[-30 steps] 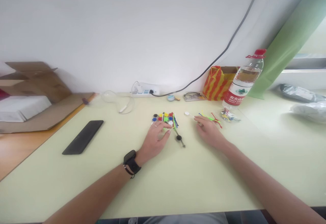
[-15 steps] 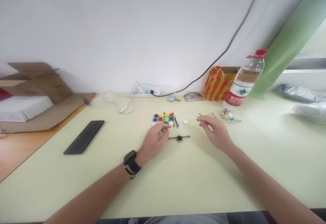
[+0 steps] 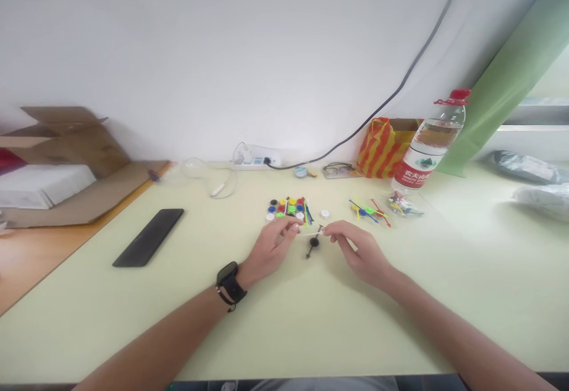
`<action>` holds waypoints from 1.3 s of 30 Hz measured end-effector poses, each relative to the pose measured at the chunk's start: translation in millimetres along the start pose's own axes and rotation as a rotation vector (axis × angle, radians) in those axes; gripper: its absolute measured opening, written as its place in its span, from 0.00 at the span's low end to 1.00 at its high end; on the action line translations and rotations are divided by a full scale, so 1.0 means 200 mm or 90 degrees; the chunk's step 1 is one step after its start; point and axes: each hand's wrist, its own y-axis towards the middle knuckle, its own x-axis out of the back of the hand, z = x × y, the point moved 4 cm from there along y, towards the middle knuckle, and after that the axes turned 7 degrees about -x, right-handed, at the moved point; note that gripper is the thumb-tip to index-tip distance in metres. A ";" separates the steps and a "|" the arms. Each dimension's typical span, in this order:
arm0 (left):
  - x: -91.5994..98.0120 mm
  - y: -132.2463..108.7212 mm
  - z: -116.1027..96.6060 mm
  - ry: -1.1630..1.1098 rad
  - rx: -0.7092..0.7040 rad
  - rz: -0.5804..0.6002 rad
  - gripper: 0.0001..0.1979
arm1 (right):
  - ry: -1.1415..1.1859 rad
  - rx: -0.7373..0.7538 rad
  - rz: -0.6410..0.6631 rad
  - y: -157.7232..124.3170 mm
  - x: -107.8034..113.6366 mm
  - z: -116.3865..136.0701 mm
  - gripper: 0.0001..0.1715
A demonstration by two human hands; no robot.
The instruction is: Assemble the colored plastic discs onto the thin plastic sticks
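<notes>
My right hand (image 3: 355,252) pinches one end of a thin white plastic arrow (image 3: 312,234). Its other end reaches the fingertips of my left hand (image 3: 271,246); those fingers are pinched together, and what lies between them is hidden. Just beneath the white arrow, a black spinner (image 3: 314,242), a bar across a round base, lies slanted on the table. Beyond my left hand are rows of coloured round bases (image 3: 283,208), with several thin coloured arrows (image 3: 307,210) at their right side. A single white base (image 3: 325,214) sits apart from them.
Several coloured spinners (image 3: 368,211) lie to the right, beside a clear bag of small parts (image 3: 403,204). Behind stand a water bottle (image 3: 422,157) and a striped bag (image 3: 377,148). A black flat case (image 3: 149,238) is at left, a power strip (image 3: 255,159) by the wall.
My right hand has moved left and nearer with the white arrow, up to my left hand. The black spinner's bar has turned from level to slanted. The coloured spinners at right are now uncovered.
</notes>
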 end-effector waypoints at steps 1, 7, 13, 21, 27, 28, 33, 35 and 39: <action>-0.01 0.00 -0.01 -0.002 -0.016 0.014 0.13 | 0.000 -0.003 -0.003 0.00 0.00 0.01 0.17; -0.02 0.00 -0.02 0.012 -0.071 0.031 0.12 | 0.011 -0.062 -0.052 -0.01 -0.02 0.00 0.15; 0.03 0.00 -0.01 0.005 -0.009 -0.054 0.14 | -0.052 -0.060 -0.150 0.00 0.03 -0.03 0.16; 0.03 0.00 0.00 0.008 0.004 -0.061 0.14 | -0.160 0.081 0.106 -0.01 -0.08 0.06 0.18; 0.03 -0.01 0.00 0.009 0.003 -0.061 0.14 | -0.209 0.070 0.141 -0.01 -0.07 0.03 0.14; 0.03 -0.01 0.00 0.012 0.002 -0.062 0.14 | -0.211 0.069 0.137 0.00 -0.06 0.02 0.14; 0.03 0.00 0.00 0.026 -0.012 -0.061 0.14 | -0.284 0.011 0.059 0.01 0.06 -0.12 0.14; 0.02 0.00 0.00 0.028 -0.021 -0.057 0.13 | -0.350 -0.033 -0.023 0.02 0.13 -0.19 0.13; 0.01 0.00 0.01 0.034 -0.029 -0.065 0.12 | -0.367 -0.045 -0.105 0.02 0.19 -0.24 0.14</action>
